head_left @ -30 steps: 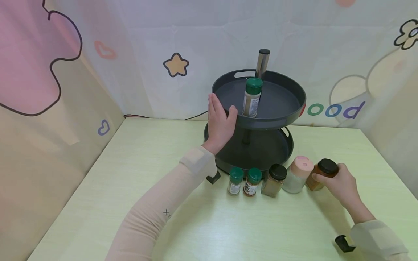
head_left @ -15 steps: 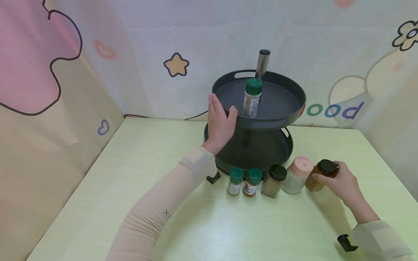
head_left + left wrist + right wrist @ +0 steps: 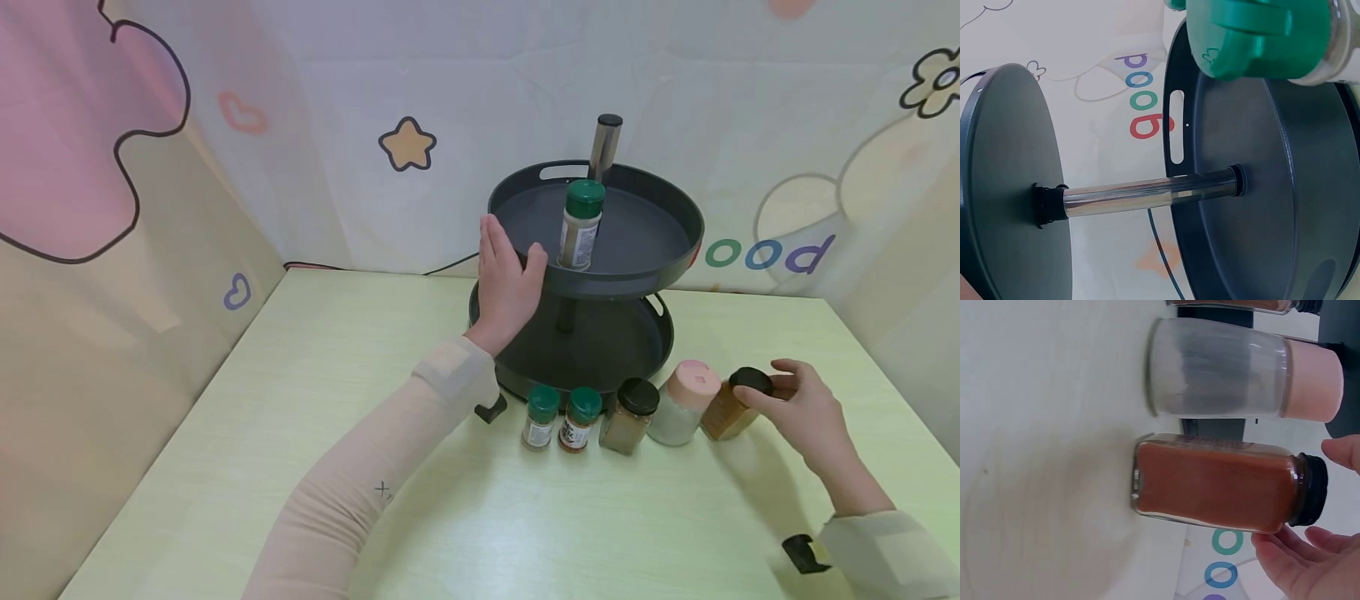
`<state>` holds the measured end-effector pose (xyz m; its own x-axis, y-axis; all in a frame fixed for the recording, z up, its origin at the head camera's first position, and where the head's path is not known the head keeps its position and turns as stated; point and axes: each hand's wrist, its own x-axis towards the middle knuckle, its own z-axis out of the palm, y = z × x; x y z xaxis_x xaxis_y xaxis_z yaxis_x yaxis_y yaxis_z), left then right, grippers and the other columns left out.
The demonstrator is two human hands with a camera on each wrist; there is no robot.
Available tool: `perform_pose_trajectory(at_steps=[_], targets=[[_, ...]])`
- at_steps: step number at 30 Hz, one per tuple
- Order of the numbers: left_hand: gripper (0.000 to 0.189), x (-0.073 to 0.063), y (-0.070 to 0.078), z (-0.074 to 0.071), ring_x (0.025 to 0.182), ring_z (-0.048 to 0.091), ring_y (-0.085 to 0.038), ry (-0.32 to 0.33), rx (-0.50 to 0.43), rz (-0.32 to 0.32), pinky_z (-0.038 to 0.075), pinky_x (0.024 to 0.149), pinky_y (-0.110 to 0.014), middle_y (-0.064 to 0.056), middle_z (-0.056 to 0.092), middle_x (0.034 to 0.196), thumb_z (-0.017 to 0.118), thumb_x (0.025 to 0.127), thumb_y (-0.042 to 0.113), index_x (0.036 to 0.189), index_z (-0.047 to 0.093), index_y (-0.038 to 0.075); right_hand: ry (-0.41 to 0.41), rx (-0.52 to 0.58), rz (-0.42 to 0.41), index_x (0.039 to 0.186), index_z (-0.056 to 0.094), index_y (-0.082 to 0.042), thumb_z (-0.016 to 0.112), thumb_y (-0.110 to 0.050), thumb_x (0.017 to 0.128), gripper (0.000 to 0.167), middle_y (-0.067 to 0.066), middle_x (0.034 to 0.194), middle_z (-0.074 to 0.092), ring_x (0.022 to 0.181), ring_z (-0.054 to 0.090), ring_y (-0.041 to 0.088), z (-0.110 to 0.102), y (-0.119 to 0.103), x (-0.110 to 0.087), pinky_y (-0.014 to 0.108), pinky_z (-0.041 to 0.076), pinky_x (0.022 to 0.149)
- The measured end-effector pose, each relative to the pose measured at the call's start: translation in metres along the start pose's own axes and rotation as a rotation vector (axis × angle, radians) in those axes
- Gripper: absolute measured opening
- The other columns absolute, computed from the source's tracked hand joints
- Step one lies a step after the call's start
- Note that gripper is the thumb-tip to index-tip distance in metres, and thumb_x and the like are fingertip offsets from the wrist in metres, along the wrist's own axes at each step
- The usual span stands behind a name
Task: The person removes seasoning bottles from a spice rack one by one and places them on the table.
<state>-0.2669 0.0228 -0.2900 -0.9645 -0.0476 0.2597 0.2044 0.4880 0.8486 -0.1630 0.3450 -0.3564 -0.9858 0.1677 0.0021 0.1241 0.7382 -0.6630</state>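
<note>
My left hand point(image 3: 507, 287) rests with straight fingers against the left rim of the upper tray point(image 3: 660, 271) of a black two-tier turntable. On that tray stands a green-capped spice jar point(image 3: 580, 229), its cap large in the left wrist view. At the right, my right hand point(image 3: 813, 417) is at the black lid of a square spice jar point(image 3: 1213, 484) of red-brown powder, which stands on the table. Thumb and fingers are spread on either side of the lid, with a gap at the thumb in the right wrist view.
Left of the red-brown jar stand a pink-lidded glass jar point(image 3: 678, 412), a black-lidded jar point(image 3: 626, 425) and two small green-capped jars point(image 3: 538, 427), in front of the lower tray point(image 3: 600, 342). A metal post point(image 3: 1147, 194) joins the tiers. A printed cloth point(image 3: 337, 125) hangs behind the table.
My right hand has loosened from the red-brown jar and shifted slightly up and to the right. The jar stays standing in its spot. My left hand has not moved.
</note>
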Motion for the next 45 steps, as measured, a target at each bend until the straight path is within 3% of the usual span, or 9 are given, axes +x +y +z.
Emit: perform_pose_trajectory(at_steps=[3, 5, 9, 12, 30, 36, 45], targets=[[0.072, 0.000, 0.000, 0.000, 0.138, -0.002, -0.015, -0.002, -0.001, -0.002, 0.011, 0.110, -0.033, 0.002, -0.007, 0.150, 0.034, 0.089, 0.041, 0.143, -0.004, 0.013, 0.046, 0.029, -0.010, 0.133, 0.024, 0.007, 0.055, -0.039, 0.083, 0.075, 0.029, 0.119, 0.045, 0.082, 0.046, -0.008, -0.004, -0.004, -0.001, 0.018, 0.044, 0.064], [0.072, 0.000, 0.000, 0.000, 0.138, -0.002, -0.015, -0.003, -0.002, -0.003, 0.011, 0.110, -0.033, 0.003, -0.008, 0.150, 0.034, 0.089, 0.042, 0.143, -0.005, 0.013, 0.090, 0.044, -0.024, 0.132, 0.028, 0.006, 0.057, -0.038, 0.082, 0.072, 0.015, 0.110, 0.052, 0.075, 0.033, -0.020, -0.007, -0.006, -0.002, 0.009, 0.040, 0.059], [0.071, 0.000, 0.000, 0.000, 0.138, -0.001, -0.016, 0.005, 0.000, 0.002, 0.011, 0.110, -0.033, 0.001, -0.007, 0.150, 0.034, 0.089, 0.041, 0.143, -0.004, 0.013, 0.166, 0.081, -0.055, 0.128, 0.034, 0.005, 0.059, -0.034, 0.081, 0.066, -0.019, 0.091, 0.045, 0.073, 0.037, -0.021, -0.011, -0.013, -0.002, 0.002, 0.037, 0.061], [0.071, 0.001, 0.001, 0.000, 0.138, -0.001, -0.016, 0.010, 0.001, 0.002, 0.011, 0.110, -0.033, 0.000, -0.005, 0.150, 0.034, 0.089, 0.041, 0.143, -0.004, 0.013, 0.197, 0.103, -0.080, 0.127, 0.035, 0.006, 0.058, -0.032, 0.082, 0.063, -0.029, 0.086, 0.039, 0.075, 0.039, -0.020, -0.012, -0.018, -0.002, -0.001, 0.035, 0.063], [0.072, 0.000, 0.004, 0.002, 0.138, -0.001, -0.017, 0.011, -0.022, 0.002, 0.011, 0.110, -0.036, -0.001, -0.006, 0.150, 0.036, 0.089, 0.039, 0.143, -0.003, 0.011, 0.332, 0.326, -0.220, 0.120, 0.046, -0.018, 0.058, -0.015, 0.082, 0.040, -0.022, 0.097, 0.049, 0.092, 0.046, -0.009, -0.009, -0.056, -0.003, -0.001, 0.036, 0.080], [0.071, 0.000, 0.003, 0.003, 0.138, 0.000, -0.017, 0.016, -0.018, -0.002, 0.012, 0.110, -0.036, -0.002, -0.006, 0.150, 0.035, 0.089, 0.039, 0.143, -0.003, 0.011, 0.321, 0.344, -0.279, 0.119, 0.047, -0.016, 0.058, -0.013, 0.083, 0.038, -0.019, 0.099, 0.050, 0.094, 0.048, -0.006, -0.009, -0.077, -0.004, 0.000, 0.037, 0.081], [0.072, -0.002, 0.002, 0.003, 0.138, -0.001, -0.016, 0.022, -0.023, -0.011, 0.011, 0.110, -0.034, 0.001, -0.007, 0.150, 0.036, 0.089, 0.041, 0.143, -0.004, 0.012, 0.295, 0.328, -0.389, 0.125, 0.046, -0.009, 0.059, -0.012, 0.082, 0.045, -0.024, 0.100, 0.050, 0.096, 0.048, -0.007, -0.010, -0.103, 0.001, 0.001, 0.037, 0.082]])
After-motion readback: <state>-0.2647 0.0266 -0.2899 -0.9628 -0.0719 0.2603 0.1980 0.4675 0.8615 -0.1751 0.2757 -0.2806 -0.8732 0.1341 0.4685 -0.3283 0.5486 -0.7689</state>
